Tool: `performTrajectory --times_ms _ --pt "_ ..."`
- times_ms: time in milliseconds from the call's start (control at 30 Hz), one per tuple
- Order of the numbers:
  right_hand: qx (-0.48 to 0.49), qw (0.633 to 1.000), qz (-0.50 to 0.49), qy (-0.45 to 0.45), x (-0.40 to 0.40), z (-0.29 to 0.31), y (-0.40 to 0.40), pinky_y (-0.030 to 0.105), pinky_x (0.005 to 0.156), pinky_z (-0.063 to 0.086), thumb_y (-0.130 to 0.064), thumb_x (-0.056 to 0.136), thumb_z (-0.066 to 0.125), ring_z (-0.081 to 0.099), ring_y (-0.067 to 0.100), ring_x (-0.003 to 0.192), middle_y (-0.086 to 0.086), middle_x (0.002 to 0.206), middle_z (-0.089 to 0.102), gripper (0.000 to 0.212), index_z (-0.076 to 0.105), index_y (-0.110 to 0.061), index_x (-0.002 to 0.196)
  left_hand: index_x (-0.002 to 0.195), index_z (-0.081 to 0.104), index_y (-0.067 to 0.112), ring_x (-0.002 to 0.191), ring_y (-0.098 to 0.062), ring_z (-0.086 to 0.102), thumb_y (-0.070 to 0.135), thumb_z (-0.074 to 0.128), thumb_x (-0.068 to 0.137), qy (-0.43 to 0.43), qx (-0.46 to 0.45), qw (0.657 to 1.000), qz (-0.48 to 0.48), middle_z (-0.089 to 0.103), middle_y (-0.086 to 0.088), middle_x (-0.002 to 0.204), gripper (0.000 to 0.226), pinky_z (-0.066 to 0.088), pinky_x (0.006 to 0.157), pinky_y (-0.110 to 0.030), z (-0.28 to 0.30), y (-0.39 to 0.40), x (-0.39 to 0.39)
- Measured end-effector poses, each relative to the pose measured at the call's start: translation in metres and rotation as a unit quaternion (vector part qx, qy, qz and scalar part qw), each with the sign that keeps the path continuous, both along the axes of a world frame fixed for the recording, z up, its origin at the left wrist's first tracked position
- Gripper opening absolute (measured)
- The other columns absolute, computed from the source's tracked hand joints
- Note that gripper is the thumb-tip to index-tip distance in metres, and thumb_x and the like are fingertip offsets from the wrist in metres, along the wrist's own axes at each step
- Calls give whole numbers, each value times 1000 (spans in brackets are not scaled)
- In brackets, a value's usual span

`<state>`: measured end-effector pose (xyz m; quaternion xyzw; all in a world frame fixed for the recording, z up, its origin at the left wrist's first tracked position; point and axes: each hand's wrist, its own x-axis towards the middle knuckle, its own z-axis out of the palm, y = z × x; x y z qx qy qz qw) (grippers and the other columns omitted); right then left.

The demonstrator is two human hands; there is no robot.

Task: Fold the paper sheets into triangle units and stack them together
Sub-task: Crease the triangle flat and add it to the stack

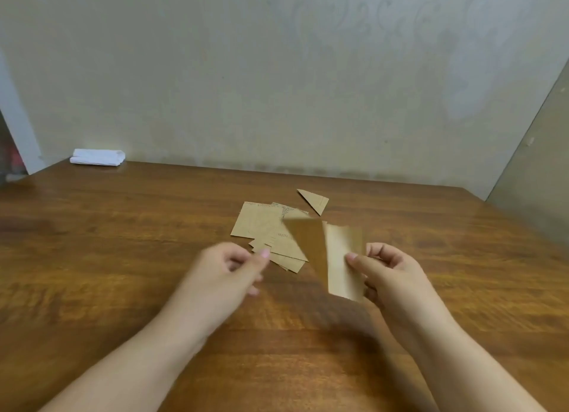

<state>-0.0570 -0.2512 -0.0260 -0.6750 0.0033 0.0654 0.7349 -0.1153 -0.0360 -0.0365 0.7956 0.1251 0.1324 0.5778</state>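
The right hand pinches a brown paper strip between thumb and fingers and holds it upright above the desk; the strip is blurred, and a darker flap to its left may be part of the same sheet, though that cannot be told for sure. The left hand hovers just left of it with fingers loosely curled and nothing plainly in them; its thumb tip lies at the near edge of the pile of flat brown sheets, and whether it touches the paper is not clear. One finished triangle lies alone beyond the pile, near but apart from it. A folded white cloth sits at the far left corner by the wall. By the look of it, folding of a fresh sheet is just starting: one unit done, several sheets left. The next move likely needs the left hand to meet the strip so both hands can line up its edges and press a crease, either in the air or flat on the desk. The risk is a skewed fold if the edges are not matched before pressing.
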Motion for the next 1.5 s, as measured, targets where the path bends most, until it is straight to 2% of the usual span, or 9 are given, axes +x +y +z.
performTrajectory --times_ms 133,333,400,500,567,800,1000,1167,1500 --pt "180 983 23 8 -6 -5 23 35 75 56 -1 83 65 67 26 81 19 88 67 18 55 -10 95 110 66 14 99 -22 70 46 71 74 83 -286 942 -153 74 -4 103 49 53 93 -42 17 -36 8" --pt "139 987 58 -49 -15 -15 10 24 59 57 -24 60 78 66 18 66 12 80 67 44 60 -5 96 86 73 9 92 -22 70 21 70 83 71 -256 962 -55 76 -2 87 12 57 81 -39 14 -31 23" --pt "-6 982 34 -184 -15 -16 -9 19 67 55 -12 73 74 68 10 78 1 93 70 37 60 -19 107 84 73 8 88 -19 71 18 73 78 103 -226 967 -65 76 -1 84 12 58 73 -35 11 -21 21" --pt "-341 819 83 -454 -16 -19 -30 14 90 43 4 76 72 53 6 112 -22 119 49 71 47 -37 129 86 72 6 82 -16 72 15 75 72 144 -211 962 -95 76 -2 84 17 57 62 -27 6 -11 20" --pt "-411 755 120 -497 -16 -20 -26 9 94 37 -1 76 73 45 2 117 -23 128 35 69 50 -43 126 85 72 6 80 -15 73 14 75 72 160 -196 961 -116 76 -3 84 16 57 61 -25 5 -10 21" --pt "-230 912 171 -292 -12 -13 -4 26 78 54 -12 76 77 62 10 87 -18 99 65 33 71 -39 96 79 74 15 87 -14 71 22 76 73 112 -127 975 -146 76 0 87 10 54 73 -27 4 -8 20" --pt "-134 937 134 -293 -2 0 14 19 81 54 -30 62 74 69 6 90 -11 95 73 26 73 -25 88 89 71 37 91 -10 70 20 71 83 -29 -103 989 -101 76 3 89 18 49 86 -35 8 -5 27" --pt "-64 950 90 -293 12 3 21 11 69 52 -4 66 78 68 0 79 -14 87 74 25 73 -19 85 96 73 43 102 -2 66 -12 51 89 -159 -38 979 -123 72 16 103 59 54 81 -18 2 4 21" --pt "2 953 81 -293 5 -7 23 13 68 53 -18 60 73 70 4 78 -5 83 75 20 75 -21 80 82 78 34 90 -6 71 22 74 60 -265 -105 952 -114 76 9 89 25 53 77 -12 0 -5 20"
